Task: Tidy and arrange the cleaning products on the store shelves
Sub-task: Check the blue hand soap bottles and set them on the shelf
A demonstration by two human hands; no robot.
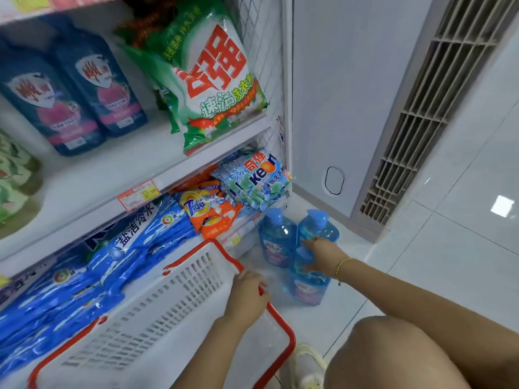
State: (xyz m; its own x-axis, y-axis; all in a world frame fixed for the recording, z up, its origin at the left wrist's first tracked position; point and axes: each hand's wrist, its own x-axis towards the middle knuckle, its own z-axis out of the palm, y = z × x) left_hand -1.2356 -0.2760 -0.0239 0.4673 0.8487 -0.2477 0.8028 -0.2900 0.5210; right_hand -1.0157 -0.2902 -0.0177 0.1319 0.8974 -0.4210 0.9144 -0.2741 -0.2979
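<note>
Head view: shelves [157, 161] look stocked; three blue bottles [276, 242] stand unshelved on the floor [331, 321]. Right hand [323, 252] grips the nearest bottle [307, 289], left hand [247, 294] holds the basket [282, 318] rim.

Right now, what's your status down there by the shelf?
Left hand grips basket rim. Right hand holds near bottle. Two more bottles behind it on floor. The basket crowds them.
</note>
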